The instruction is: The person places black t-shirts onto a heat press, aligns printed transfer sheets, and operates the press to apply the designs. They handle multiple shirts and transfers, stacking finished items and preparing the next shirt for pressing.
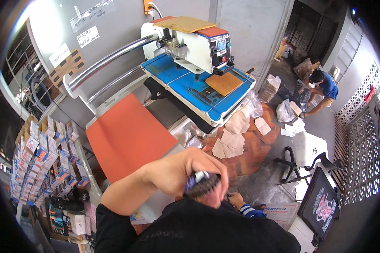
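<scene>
Near the bottom centre, my left hand (183,166) is raised close to the camera, its fingers curled over a dark bristly object (202,187) with purple and white parts. My bare forearm runs down to a black sleeve above the black shirt (240,232). Lower down and farther away, my right hand (235,199), with a blue-and-white striped cuff, is partly hidden by the shirt, its fingers curled round something small and dark that I cannot make out.
A white press (211,50) with blue platen and orange pad (122,135) stands ahead. Boxes (50,156) are stacked left. Beige sheets (228,143) litter the floor. A co-worker in blue (325,88) bends over bags at upper right. An office chair (295,166) stands right.
</scene>
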A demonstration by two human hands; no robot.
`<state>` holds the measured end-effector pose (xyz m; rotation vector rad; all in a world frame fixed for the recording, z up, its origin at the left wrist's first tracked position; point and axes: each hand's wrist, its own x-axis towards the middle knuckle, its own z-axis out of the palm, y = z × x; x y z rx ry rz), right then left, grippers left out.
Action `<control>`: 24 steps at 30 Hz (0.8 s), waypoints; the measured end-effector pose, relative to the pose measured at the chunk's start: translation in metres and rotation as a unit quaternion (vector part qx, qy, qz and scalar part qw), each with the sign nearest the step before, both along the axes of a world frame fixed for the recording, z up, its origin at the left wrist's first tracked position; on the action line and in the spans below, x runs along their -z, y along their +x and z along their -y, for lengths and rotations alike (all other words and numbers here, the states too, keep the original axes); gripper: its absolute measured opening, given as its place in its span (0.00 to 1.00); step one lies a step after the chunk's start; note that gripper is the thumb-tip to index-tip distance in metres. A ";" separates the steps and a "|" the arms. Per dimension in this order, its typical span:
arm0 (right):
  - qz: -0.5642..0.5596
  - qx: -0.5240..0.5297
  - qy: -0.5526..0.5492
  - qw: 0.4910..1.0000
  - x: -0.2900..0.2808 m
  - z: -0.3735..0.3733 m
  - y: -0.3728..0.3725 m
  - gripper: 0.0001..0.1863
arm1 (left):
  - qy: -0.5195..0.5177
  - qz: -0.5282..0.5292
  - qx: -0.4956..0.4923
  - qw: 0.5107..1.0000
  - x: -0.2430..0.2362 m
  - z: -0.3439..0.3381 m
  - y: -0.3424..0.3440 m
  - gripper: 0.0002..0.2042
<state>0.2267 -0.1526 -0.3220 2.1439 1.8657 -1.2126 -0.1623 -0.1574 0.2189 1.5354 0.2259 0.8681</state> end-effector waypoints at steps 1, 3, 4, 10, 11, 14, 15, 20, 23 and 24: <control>-0.008 -0.024 0.008 1.000 -0.003 -0.001 0.000 0.22 | 0.007 -0.009 0.036 0.999 -0.007 0.000 0.006 0.06; -0.006 -0.041 0.013 0.999 -0.006 -0.003 -0.006 0.21 | 0.018 -0.003 0.074 0.997 -0.023 0.004 0.020 0.06; 0.009 -0.032 0.010 0.999 -0.001 -0.006 -0.007 0.21 | 0.023 0.006 0.095 0.995 -0.028 0.006 0.023 0.06; -0.032 0.084 -0.032 0.995 -0.018 0.004 -0.015 0.20 | 0.078 0.042 0.159 0.983 -0.038 0.011 0.045 0.08; -0.019 0.066 -0.021 0.997 -0.016 0.005 -0.015 0.21 | 0.082 0.047 0.161 0.982 -0.035 0.012 0.048 0.10; -0.004 0.024 -0.059 0.998 0.002 0.009 -0.007 0.21 | 0.066 0.057 0.154 0.984 -0.031 0.017 0.049 0.12; -0.018 0.019 -0.028 0.999 0.017 0.012 0.005 0.21 | 0.049 0.045 0.161 0.985 -0.033 0.013 0.054 0.13; -0.004 -0.014 0.019 1.000 0.029 0.025 0.007 0.19 | -0.012 0.005 0.170 0.985 -0.018 0.011 0.046 0.18; -0.025 -0.031 -0.051 0.998 0.001 0.019 0.007 0.18 | -0.042 0.003 0.187 0.981 -0.003 0.004 0.046 0.16; -0.012 -0.032 -0.053 0.998 0.003 0.024 0.007 0.18 | -0.057 -0.005 0.168 0.984 0.001 0.007 0.045 0.16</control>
